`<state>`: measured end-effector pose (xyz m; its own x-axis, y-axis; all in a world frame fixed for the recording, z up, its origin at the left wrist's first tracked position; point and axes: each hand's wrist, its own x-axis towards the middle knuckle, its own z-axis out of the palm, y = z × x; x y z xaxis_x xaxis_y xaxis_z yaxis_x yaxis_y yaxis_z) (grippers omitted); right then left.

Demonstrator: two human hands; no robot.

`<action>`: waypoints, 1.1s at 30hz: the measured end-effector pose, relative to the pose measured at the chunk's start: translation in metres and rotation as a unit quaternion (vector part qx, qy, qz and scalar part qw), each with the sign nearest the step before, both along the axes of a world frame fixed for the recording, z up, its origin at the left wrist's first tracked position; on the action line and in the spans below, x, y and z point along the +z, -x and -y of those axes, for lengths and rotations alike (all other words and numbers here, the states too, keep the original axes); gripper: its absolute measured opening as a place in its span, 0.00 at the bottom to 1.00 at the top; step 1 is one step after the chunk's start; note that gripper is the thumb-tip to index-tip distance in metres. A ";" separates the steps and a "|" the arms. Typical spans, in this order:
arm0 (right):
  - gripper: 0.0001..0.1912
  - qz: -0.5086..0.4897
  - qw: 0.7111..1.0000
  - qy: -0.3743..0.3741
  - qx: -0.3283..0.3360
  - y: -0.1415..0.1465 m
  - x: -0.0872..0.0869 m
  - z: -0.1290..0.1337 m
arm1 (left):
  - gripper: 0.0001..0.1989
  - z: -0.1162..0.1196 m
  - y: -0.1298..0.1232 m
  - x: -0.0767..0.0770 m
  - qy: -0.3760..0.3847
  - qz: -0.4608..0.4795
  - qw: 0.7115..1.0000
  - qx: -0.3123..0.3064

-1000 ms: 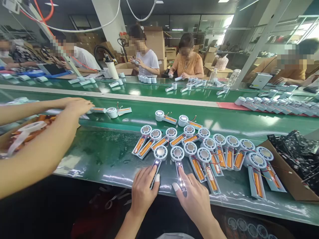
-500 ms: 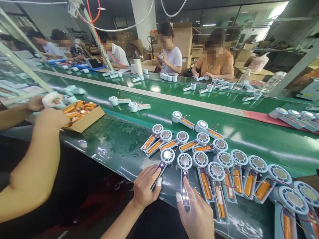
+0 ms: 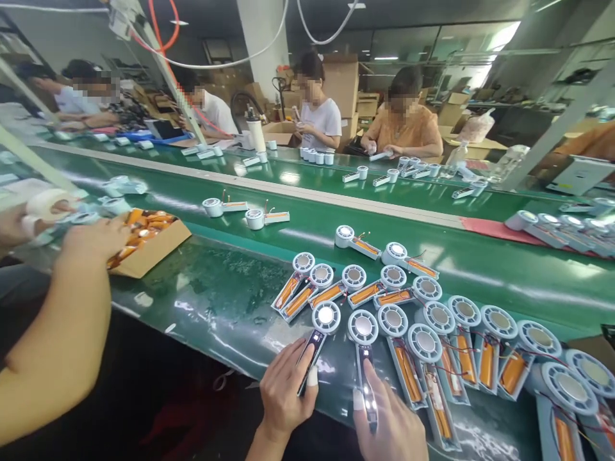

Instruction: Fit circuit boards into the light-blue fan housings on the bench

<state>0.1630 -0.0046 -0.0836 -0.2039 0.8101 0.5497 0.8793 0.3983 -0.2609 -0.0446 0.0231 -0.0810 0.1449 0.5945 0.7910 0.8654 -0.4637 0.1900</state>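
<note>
My left hand (image 3: 287, 389) rests at the near table edge with its fingers on the dark handle of a small white handheld fan (image 3: 319, 332). My right hand (image 3: 389, 426) lies beside it, a finger pressed along the lit handle of a second fan (image 3: 365, 358). Both fans lie flat on the green table (image 3: 216, 301), round heads pointing away from me. Behind and to the right of them lie several open fan halves (image 3: 423, 320) with orange batteries and red wires showing.
A co-worker's arm (image 3: 62, 314) reaches in at the left over a cardboard box of orange batteries (image 3: 148, 237). A green conveyor belt (image 3: 307, 224) behind carries loose fan halves (image 3: 261, 218). Several people sit across the belt.
The view has swung left and down a little. My hands stay on the two fan handles. The co-worker's hands have drawn back from the belt to the box and a tape roll.
</note>
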 end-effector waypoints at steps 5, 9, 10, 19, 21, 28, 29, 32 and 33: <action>0.31 0.003 1.000 -0.020 -0.015 0.004 0.001 0.000 | 0.17 0.000 0.006 -0.007 0.004 -0.006 1.000 -0.005; 0.30 0.005 1.000 -0.021 -0.022 0.007 0.006 0.000 | 0.18 0.000 0.009 -0.010 0.015 0.002 1.000 -0.015; 0.29 0.002 1.000 -0.018 -0.025 0.008 0.008 -0.001 | 0.18 0.000 0.009 -0.010 0.016 0.004 1.000 -0.018; 0.24 0.008 0.999 0.003 -0.044 0.011 0.017 0.006 | 0.18 0.000 0.009 -0.007 0.020 0.007 1.000 -0.017; 0.27 0.016 0.998 0.027 -0.048 0.016 0.027 0.012 | 0.20 0.004 0.008 0.000 0.047 0.013 0.999 -0.020; 0.24 0.066 0.986 0.048 -0.145 0.066 0.047 -0.006 | 0.27 0.025 -0.003 0.020 0.256 0.223 0.929 -0.146; 0.21 0.064 0.984 0.064 -0.156 0.072 0.046 -0.012 | 0.29 0.024 -0.002 0.018 0.264 0.280 0.911 -0.149; 0.10 0.024 0.984 0.118 -0.131 0.075 0.042 -0.025 | 0.30 0.020 0.013 0.011 0.226 0.392 0.884 -0.123; 0.08 0.007 0.985 0.131 -0.109 0.069 0.044 -0.026 | 0.27 0.019 0.021 0.009 0.216 0.401 0.883 -0.116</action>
